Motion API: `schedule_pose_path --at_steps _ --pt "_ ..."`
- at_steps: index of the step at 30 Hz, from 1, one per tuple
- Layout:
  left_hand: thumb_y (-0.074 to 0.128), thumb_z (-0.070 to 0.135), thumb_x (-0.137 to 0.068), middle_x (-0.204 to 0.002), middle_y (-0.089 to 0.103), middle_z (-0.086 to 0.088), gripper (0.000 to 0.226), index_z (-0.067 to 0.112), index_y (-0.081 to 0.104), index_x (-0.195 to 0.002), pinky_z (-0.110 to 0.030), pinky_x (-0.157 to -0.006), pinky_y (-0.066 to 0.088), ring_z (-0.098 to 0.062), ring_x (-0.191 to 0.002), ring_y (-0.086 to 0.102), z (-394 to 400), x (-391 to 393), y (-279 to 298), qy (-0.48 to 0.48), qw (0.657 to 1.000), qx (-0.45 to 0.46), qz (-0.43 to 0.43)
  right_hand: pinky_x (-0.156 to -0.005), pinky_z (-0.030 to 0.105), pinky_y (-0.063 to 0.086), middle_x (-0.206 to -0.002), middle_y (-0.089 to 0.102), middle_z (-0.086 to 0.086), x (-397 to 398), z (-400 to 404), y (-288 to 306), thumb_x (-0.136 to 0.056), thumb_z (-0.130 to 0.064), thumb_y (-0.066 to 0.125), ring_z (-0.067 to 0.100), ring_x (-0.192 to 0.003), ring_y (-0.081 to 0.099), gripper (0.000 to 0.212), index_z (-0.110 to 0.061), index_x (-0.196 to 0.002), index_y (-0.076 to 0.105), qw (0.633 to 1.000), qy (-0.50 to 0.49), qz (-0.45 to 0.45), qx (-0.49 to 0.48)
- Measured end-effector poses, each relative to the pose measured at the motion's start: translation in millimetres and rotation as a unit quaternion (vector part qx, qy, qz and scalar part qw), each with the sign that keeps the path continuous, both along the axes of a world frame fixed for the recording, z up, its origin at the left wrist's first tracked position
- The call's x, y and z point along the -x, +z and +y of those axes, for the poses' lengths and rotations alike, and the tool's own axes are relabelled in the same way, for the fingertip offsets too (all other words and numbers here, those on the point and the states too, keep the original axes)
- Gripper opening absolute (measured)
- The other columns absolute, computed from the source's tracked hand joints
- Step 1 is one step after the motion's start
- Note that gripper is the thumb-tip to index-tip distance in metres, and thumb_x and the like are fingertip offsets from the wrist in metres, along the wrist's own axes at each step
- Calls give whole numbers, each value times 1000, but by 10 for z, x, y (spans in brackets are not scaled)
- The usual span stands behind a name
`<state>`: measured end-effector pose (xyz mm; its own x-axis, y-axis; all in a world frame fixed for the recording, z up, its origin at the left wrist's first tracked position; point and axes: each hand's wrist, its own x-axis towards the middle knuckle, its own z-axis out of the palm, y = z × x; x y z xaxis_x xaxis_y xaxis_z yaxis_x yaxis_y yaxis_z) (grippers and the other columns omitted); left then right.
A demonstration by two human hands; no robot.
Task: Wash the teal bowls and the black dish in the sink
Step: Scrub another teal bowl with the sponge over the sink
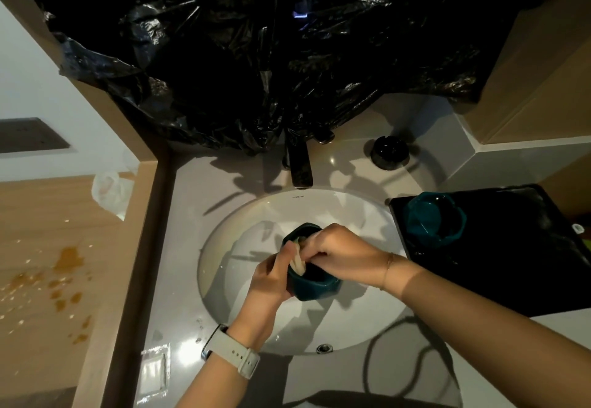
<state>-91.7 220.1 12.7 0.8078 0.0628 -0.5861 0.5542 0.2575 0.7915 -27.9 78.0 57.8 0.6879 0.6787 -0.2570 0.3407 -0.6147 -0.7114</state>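
So the person has one teal bowl (pixel 315 286) held over the middle of the white sink (pixel 351 321), tipped a bit on its side. The left hand (pixel 271 279) is wrapped around the bowl's left wall from outside, thumb up at the rim. The right hand (pixel 339 255) comes in from the right over the top, fingers curled and pinching a pale sponge (pixel 299 263) against the rim on the left side, pretty much touching the left thumb. Can't tell how deep the fingers go into the bowl.

The second bowl (pixel 435 217) sits upright on the far left corner of a black tray (pixel 527 263) on the counter, right of the sink and well apart from the hands. A small round black dish (pixel 390 152) is on the counter far right of the tap (pixel 299 168).

Room-wise: basin is open all around the held bowl, tap spout hangs over the far edge, the tray edge runs close along the sink's right rim. A black plastic bag (pixel 256 72) covers the far wall above the tap. Overflow hole (pixel 324 348) sits on the near wall.
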Motion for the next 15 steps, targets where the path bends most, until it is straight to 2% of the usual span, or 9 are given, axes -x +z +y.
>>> schedule_pose_path --at_steps 3,6,8,10,12,15 --pt "59 49 -91 -99 76 -4 31 22 70 -102 -37 -88 57 -22 -97 71 50 -37 24 9 999 -50 -10 -84 14 44 -82 69 -16 -35 -77 151 -86 -5 61 0 -80 60 18 -13 -91 76 996 48 58 45" --pt "66 66 -77 -93 75 0 45 24 71 -95 -39 -87 57 -18 -94 70 117 -75 79 -57 984 -150 -77 -82 21 48 -81 68 -12 -108 -104 300 -84 -8 61 6 -79 58 20 -18 -91 77 985 86 36 142" --pt "63 58 -85 -92 75 0 38 22 71 -95 -37 -86 58 -17 -93 71 84 -55 129 -80 982 -143 -94 -67 27 44 -69 58 -4 -162 -69 388 -83 -4 58 15 -68 51 19 -16 -75 70 979 79 -8 188" --pt "60 45 -93 -95 75 0 26 21 69 -99 -30 -82 59 -14 -94 71 46 -30 160 -76 987 -113 -82 -56 28 36 -71 53 6 -174 -18 457 -84 -7 58 23 -68 48 14 -8 -71 61 973 37 -69 215" --pt "60 44 -93 -98 74 1 25 22 68 -102 -32 -84 59 -14 -96 70 61 -6 184 -67 988 -114 -81 -52 25 33 -74 54 7 -127 -6 424 -89 -15 57 24 -71 50 17 -5 -78 64 975 8 -97 199" --pt "63 51 -89 -90 75 0 28 24 70 -95 -39 -85 59 -18 -90 71 127 11 185 -65 984 -145 -84 -71 16 43 -86 65 -8 36 0 311 -91 -12 54 11 -82 58 19 -16 -91 73 995 -20 -38 85"
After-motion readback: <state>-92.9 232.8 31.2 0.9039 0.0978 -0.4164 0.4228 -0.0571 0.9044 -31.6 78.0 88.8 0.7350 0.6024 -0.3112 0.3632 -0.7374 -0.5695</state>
